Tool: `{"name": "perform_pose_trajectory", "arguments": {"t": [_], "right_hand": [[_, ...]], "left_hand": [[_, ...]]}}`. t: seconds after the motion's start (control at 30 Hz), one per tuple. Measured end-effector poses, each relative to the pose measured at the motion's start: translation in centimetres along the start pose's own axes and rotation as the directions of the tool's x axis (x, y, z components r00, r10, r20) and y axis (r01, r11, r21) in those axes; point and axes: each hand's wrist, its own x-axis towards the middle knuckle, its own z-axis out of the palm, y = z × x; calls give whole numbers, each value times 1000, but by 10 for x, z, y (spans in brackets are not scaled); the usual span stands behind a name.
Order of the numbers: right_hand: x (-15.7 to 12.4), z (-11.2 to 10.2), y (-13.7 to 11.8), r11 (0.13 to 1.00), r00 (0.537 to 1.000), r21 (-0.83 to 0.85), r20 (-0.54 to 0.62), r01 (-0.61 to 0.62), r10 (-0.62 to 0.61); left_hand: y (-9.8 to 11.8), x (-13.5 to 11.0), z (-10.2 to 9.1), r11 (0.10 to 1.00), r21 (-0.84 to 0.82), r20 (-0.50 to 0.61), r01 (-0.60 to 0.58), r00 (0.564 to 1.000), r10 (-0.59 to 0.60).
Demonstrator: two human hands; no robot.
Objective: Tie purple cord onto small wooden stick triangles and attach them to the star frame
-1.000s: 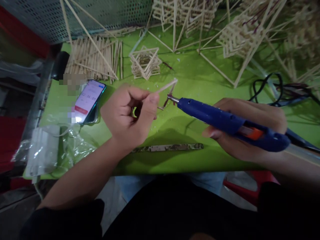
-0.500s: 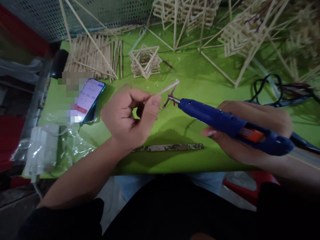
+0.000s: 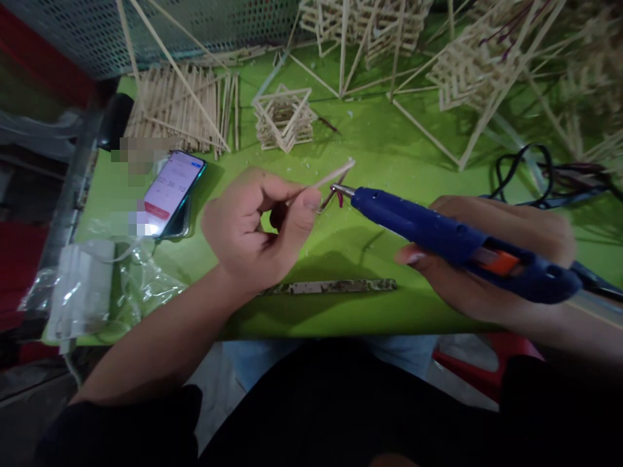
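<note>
My left hand (image 3: 265, 227) pinches a short pale wooden stick (image 3: 331, 175) between thumb and fingers; its free end points up to the right. In my right hand (image 3: 491, 259) is a blue hot glue gun (image 3: 413, 224), fingers wrapped round it, with an orange part showing in its body. The metal nozzle is close to the stick, just below its free end; I cannot tell whether they touch. Beneath the nozzle, a dark reddish piece (image 3: 340, 198) shows, partly hidden. A small stacked stick frame (image 3: 285, 120) stands on the green table beyond my left hand.
Loose sticks (image 3: 180, 107) lie in a pile at the back left, near a lit phone (image 3: 172, 188). A white power strip (image 3: 80, 288) and clear plastic are at left. A flat mottled strip (image 3: 343, 286) lies in front. Larger stick structures (image 3: 467, 78) and black cables (image 3: 520, 172) occupy the right.
My left hand with the stick and my right hand with the glue gun have both shifted slightly right. Nozzle and stick stay close together.
</note>
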Motion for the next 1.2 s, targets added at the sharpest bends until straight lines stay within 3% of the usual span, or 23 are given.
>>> {"name": "perform_pose_trajectory", "arguments": {"t": [0.1, 0.27, 0.57, 0.77, 1.1, 1.2], "right_hand": [[0, 1, 2, 1000, 1000, 1, 3, 16, -16], [0, 2, 5, 995, 995, -32, 17, 97, -96], [0, 5, 7, 983, 988, -97, -1, 155, -156], [-5, 4, 5, 993, 997, -92, 31, 77, -75], [-2, 4, 5, 996, 995, -29, -34, 89, -90], [0, 8, 19, 999, 993, 38, -108, -37, 41]], "left_hand": [[0, -1, 0, 1000, -12, -5, 7, 1000, -7], [6, -2, -2, 987, -22, 54, 160, 986, -159], [8, 3, 3, 949, -202, 23, 243, 970, -243], [7, 6, 2, 926, -238, 30, 292, 956, -293], [3, 8, 3, 876, -331, 44, 351, 933, -358], [-3, 10, 2, 850, -364, 58, 382, 919, -389]]}}
